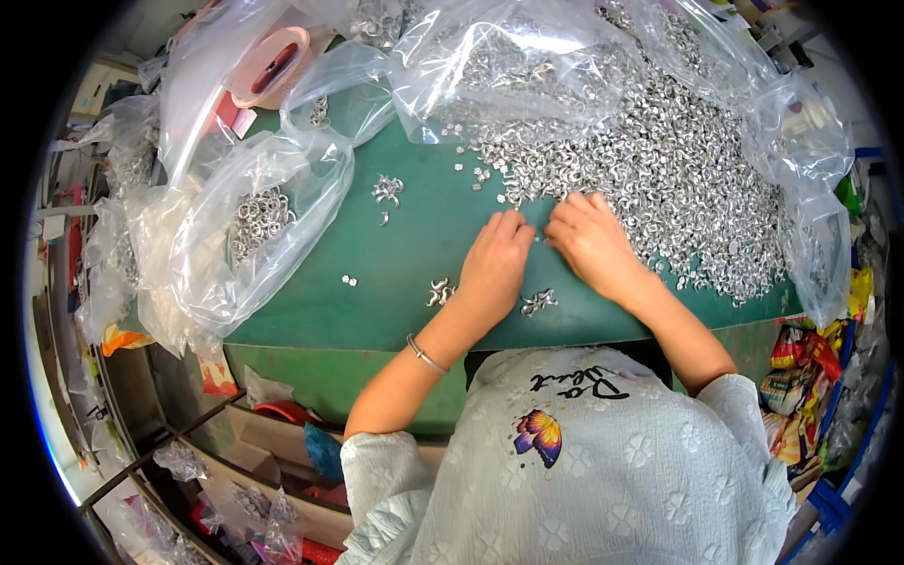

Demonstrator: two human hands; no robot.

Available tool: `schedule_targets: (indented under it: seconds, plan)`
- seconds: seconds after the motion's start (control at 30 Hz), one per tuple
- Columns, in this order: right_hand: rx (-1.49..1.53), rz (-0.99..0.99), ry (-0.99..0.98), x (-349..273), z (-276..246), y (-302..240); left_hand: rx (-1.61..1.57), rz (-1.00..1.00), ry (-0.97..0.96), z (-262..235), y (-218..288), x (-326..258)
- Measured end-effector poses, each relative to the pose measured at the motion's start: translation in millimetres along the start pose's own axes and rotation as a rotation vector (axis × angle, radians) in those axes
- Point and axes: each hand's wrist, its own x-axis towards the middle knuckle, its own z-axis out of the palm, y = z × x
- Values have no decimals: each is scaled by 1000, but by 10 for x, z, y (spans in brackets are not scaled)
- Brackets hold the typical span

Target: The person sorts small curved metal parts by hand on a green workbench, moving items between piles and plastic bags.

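Observation:
Both hands are at the near edge of a big heap of small silvery metal pieces, many of them curved, on a green table mat. My left hand, with a bangle on its wrist, has its fingers bent together; whatever they pinch is too small to make out. My right hand faces it a short way off, its fingers curled at the heap's edge, their tips partly hidden. Small clusters of curved pieces lie beside my left wrist, between the forearms and farther left.
A clear plastic bag with silvery rings lies at the left. Another clear sheet covers part of the heap. Behind the bag is a pink container with a dark red object inside. Open drawers sit below the table's front edge.

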Motion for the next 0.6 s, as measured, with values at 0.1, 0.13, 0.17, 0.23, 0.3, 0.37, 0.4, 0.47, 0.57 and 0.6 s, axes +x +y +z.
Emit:
schedule_targets:
  seconds: [0.1,0.13,0.17,0.23,0.3,0.37,0.4,0.47,0.57,0.6]
  plan:
    - [113,-27,-63,-71,30,-147,-20,-83,-53,-58,137,-166]
    - [213,2,-68,-58,2,-137,-49,-110,-43,-73,176,-224]
    - [313,31,-73,-37,-41,-108,-78,-137,-33,-86,211,-279]
    - [439,99,-42,7,-55,31,-116,-172,-5,-107,292,-332]
    - [339,165,103,184,-46,105,-133,-174,24,-95,393,-314]
    - [204,124,179,297,20,50,-98,-162,56,-26,450,-271]
    - [118,76,184,309,117,29,-77,-156,76,-5,453,-247]
    - [46,-1,148,249,163,28,-137,-86,-37,4,427,-335]
    - [121,-68,9,-55,59,142,-207,-50,-65,-68,362,-367]
    - [134,-32,44,-79,27,159,-224,-46,-59,-116,344,-347]
